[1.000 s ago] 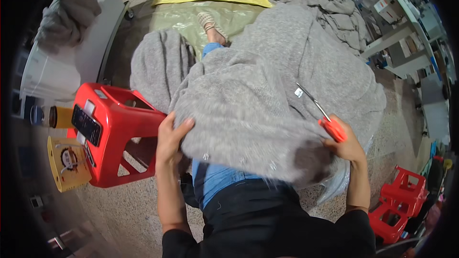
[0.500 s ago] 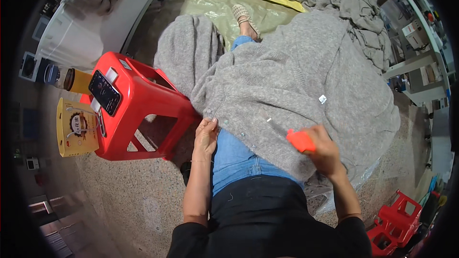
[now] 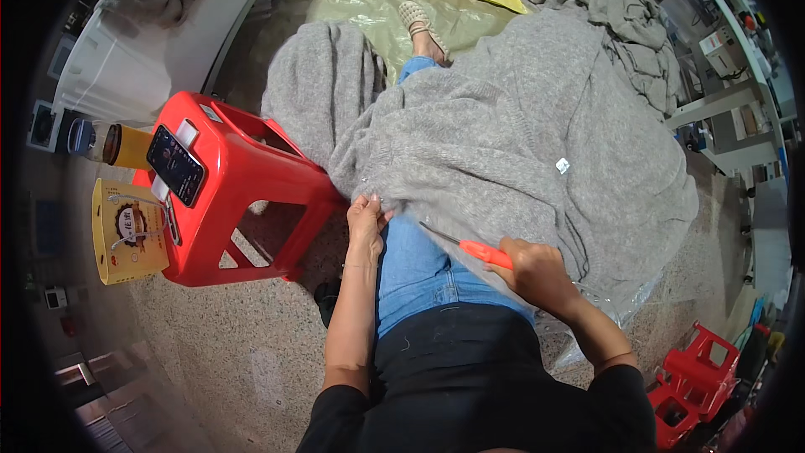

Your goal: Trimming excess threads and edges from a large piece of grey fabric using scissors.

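A large grey knitted garment (image 3: 503, 151) lies across my lap and legs and spreads to the right, with a small white label (image 3: 563, 166) on it. At its near left edge, my left hand (image 3: 365, 216) pinches the knit between thumb and fingers. My right hand (image 3: 537, 270) is wrapped round the handle of an orange-handled tool (image 3: 485, 252). A slim dark metal shaft runs from the handle toward my left hand, along the garment's front edge. I cannot make out the shape of the tip.
On the left, a red plastic stool (image 3: 201, 226) carries a phone (image 3: 176, 164), with a yellow paper bag (image 3: 126, 235) beside it. A white wheeled bin (image 3: 142, 75) stands behind. More grey knit (image 3: 620, 25) lies beyond on yellow sheeting. Red stools (image 3: 700, 377) stand at lower right.
My right hand has brought the orange-handled tool down and left to the garment's near edge. That edge has shifted, baring more of my jeans. My left hand still pinches the knit.
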A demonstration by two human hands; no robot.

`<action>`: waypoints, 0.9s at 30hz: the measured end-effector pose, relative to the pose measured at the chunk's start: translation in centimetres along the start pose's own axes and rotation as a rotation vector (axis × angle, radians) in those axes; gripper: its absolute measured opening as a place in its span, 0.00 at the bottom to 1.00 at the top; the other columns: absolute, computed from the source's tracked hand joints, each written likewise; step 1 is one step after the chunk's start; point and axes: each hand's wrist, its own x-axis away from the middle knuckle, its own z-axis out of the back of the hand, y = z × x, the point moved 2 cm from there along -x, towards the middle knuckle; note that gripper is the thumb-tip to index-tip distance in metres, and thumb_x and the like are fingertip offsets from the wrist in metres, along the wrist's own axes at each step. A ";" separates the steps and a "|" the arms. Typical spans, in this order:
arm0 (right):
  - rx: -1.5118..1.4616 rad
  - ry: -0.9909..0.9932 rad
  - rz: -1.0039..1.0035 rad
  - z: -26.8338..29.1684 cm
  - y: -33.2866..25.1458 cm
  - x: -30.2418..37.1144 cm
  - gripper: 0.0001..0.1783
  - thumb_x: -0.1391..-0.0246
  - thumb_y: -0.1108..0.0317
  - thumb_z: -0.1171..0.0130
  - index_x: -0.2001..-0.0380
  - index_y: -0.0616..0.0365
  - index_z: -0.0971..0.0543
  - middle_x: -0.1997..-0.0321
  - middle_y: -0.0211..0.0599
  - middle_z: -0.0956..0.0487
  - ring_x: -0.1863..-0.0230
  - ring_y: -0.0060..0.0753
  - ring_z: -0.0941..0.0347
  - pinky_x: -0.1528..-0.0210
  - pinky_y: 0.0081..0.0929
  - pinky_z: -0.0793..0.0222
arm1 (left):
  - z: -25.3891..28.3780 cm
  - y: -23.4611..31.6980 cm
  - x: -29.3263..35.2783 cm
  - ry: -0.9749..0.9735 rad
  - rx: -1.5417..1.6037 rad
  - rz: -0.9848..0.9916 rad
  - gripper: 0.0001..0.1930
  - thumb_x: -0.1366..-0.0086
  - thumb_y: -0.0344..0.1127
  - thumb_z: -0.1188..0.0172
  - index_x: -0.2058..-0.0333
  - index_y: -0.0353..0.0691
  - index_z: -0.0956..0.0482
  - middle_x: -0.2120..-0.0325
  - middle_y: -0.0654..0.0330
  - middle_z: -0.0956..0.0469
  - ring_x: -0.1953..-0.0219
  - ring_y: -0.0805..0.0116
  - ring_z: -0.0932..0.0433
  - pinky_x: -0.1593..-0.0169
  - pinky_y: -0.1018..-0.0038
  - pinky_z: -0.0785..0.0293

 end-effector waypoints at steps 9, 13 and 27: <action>0.205 -0.019 -0.089 2.2 2.1 2.7 0.19 0.50 0.50 0.41 0.75 0.55 0.31 0.79 0.40 0.25 0.78 0.47 0.25 0.79 0.40 0.32 | -0.3 -0.2 -0.4 0.049 0.029 -0.036 0.03 0.33 0.32 0.50 0.63 0.43 0.29 0.70 0.66 0.26 0.74 0.76 0.26 0.67 0.75 0.23; 0.122 -0.004 -0.068 3.2 1.7 2.8 0.19 0.51 0.50 0.40 0.75 0.55 0.31 0.79 0.41 0.25 0.78 0.48 0.26 0.78 0.41 0.32 | -1.2 0.7 0.5 0.105 0.102 -0.088 0.03 0.33 0.32 0.49 0.64 0.41 0.29 0.72 0.64 0.26 0.77 0.75 0.27 0.74 0.76 0.24; -0.090 0.263 -0.333 6.8 2.8 2.6 0.16 0.52 0.57 0.37 0.75 0.58 0.28 0.77 0.48 0.26 0.74 0.55 0.28 0.74 0.42 0.36 | -6.4 3.1 15.1 -1.061 -0.784 -0.258 0.02 0.38 0.29 0.43 0.68 0.39 0.25 0.74 0.65 0.25 0.72 0.81 0.30 0.67 0.81 0.32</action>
